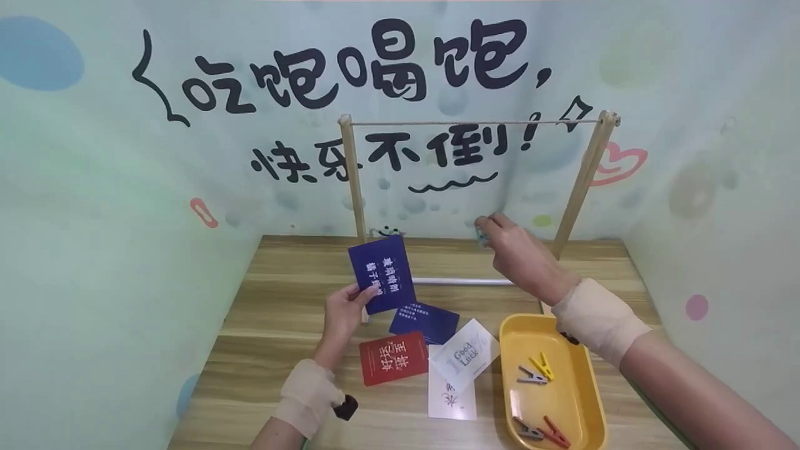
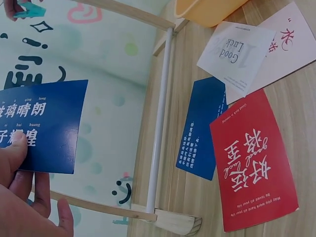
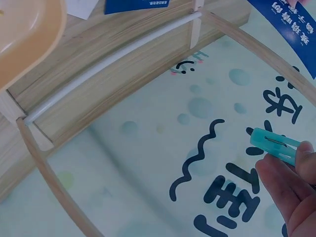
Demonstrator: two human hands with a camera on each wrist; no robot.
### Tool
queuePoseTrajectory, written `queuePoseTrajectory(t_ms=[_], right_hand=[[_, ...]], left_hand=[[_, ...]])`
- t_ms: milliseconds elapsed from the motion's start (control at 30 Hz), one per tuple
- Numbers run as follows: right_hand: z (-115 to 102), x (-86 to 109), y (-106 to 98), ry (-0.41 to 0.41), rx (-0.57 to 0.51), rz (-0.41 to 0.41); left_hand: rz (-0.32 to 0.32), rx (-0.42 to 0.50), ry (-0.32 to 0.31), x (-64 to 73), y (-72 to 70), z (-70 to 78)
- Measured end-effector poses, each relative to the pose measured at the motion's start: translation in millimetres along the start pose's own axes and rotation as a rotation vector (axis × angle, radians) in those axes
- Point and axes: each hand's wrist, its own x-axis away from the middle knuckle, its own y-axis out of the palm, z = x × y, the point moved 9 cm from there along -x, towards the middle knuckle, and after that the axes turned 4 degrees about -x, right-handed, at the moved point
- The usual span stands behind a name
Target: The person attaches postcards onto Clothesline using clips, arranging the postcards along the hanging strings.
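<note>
My left hand (image 1: 344, 315) pinches a dark blue card (image 1: 382, 273) with white writing by its lower edge, thumb on the printed face. It is held up in front of the left post of a wooden frame (image 1: 584, 181). My right hand (image 1: 522, 253), raised near the frame's right post, pinches a teal clothespin (image 3: 271, 143) between thumb and fingers. The string (image 1: 475, 122) across the frame's top has nothing hanging on it. On the table below lie another blue card (image 1: 428, 322), a red card (image 1: 392, 358) and two white cards (image 1: 465, 355), partly overlapping.
A yellow tray (image 1: 507, 375) stands at the right of the cards. Inside it are several clothespins, among them a yellow one (image 1: 542, 365) and a red one (image 1: 554, 432). A white bar (image 1: 462, 282) joins the frame's feet. Behind stands a printed backdrop (image 1: 300, 206).
</note>
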Motion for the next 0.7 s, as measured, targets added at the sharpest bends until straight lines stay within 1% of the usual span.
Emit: queuePoseTrajectory(t_ms=[67,133,200,300,400,500,700], right_hand=[[-2,-5.8,-1,0.003,-0.004,-0.008],[-3,-10.3,-1,0.016,-0.004,-0.015],[-5,-13.8,-1,0.029,0.016,-0.017],[-8,-17.2,-2,0.035,0.063,0.011],[-14,-22.5,-4,0.010,0.101,0.055],[-19,-29.3,-5,-0.001,0.106,0.085],[-23,-44.5,-12,0.022,0.072,0.110]], left_hand=[[0.013,-0.006,0.010,-1.7,-0.7,3.8],[0.024,0.007,0.009,-2.9,0.2,7.2],[0.033,0.018,0.013,-4.3,1.0,10.5],[0.042,0.037,0.031,-7.2,3.9,17.5],[0.055,0.056,0.061,-10.6,3.2,25.3],[0.063,0.071,0.077,-14.6,2.2,32.1],[0.058,0.061,0.066,-20.4,2.0,43.5]])
